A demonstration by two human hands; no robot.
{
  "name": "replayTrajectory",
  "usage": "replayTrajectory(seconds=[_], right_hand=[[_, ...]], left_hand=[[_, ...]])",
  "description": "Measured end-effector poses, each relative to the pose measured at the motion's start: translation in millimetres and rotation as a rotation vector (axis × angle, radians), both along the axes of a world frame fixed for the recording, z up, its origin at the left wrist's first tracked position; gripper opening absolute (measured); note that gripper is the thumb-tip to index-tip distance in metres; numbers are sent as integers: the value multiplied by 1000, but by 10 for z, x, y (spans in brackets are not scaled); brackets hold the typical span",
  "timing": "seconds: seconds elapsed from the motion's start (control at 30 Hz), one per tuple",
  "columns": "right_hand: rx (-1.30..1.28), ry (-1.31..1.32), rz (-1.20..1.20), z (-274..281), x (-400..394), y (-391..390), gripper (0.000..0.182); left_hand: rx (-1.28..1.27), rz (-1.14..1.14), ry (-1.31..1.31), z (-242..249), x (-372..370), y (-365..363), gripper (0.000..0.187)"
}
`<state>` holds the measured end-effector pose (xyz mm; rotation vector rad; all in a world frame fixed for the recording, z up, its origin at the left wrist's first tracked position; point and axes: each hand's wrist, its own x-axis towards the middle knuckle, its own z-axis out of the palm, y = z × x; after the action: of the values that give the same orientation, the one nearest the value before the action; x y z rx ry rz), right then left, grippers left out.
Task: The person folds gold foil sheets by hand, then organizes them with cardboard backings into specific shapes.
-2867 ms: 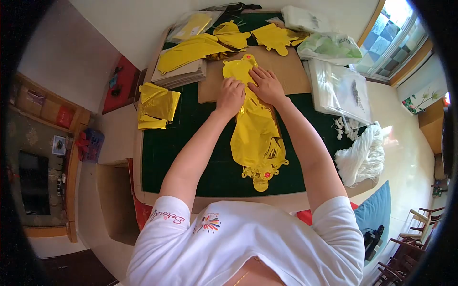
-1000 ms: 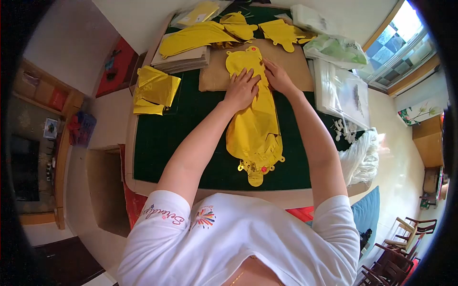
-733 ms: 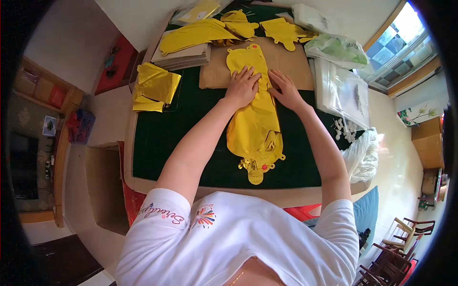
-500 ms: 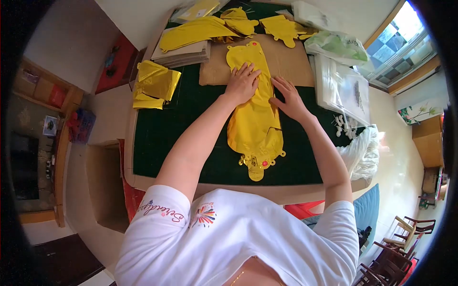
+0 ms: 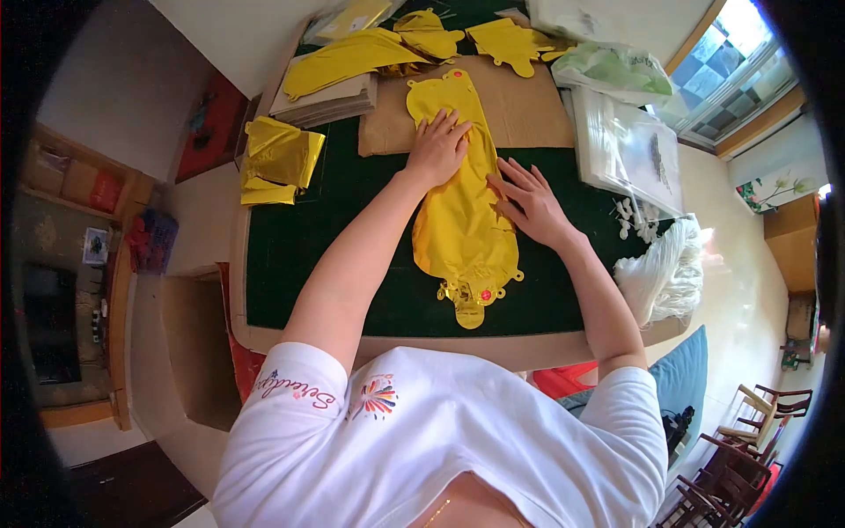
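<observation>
A gold foil balloon point(image 5: 462, 233), flat and uninflated, stretches lengthwise over the dark green tabletop point(image 5: 343, 290) and up onto a brown cardboard sheet point(image 5: 528, 110). Small tabs and a red dot show at each end of it. My left hand point(image 5: 437, 151) lies flat on the balloon's upper part, fingers extended. Against its right edge rests my right hand point(image 5: 532, 207), fingers spread and the fingertips touching the foil. Neither hand grips anything.
Left of the balloon lies folded gold foil point(image 5: 280, 161). More gold foil pieces point(image 5: 352, 60) rest on a cardboard stack point(image 5: 330, 104) at the back. Clear plastic bags point(image 5: 629, 150), small white pieces point(image 5: 635, 218) and a white string bundle point(image 5: 664, 273) line the right side.
My right hand has slid slightly down along the balloon's right edge. The left hand stays flat on the foil. The whole view has shifted slightly.
</observation>
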<state>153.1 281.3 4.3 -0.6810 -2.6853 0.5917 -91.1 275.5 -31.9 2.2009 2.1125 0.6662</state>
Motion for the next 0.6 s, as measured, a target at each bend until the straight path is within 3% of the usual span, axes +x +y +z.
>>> replayTrajectory(seconds=[0.17,0.37,0.43,0.6], right_hand=[[3,-9,25,50,20,11,52],[37,-12,32,32,21,6,51],[-58,135,-57,-27,12,31,46],[4,94,-112,14,-111,88,44]], left_hand=[[5,13,-52,67,28,-17,44],[-59,7,80,115,46,-43,51],[-53,8,80,98,44,-34,51],[-61,7,95,87,38,-36,51]])
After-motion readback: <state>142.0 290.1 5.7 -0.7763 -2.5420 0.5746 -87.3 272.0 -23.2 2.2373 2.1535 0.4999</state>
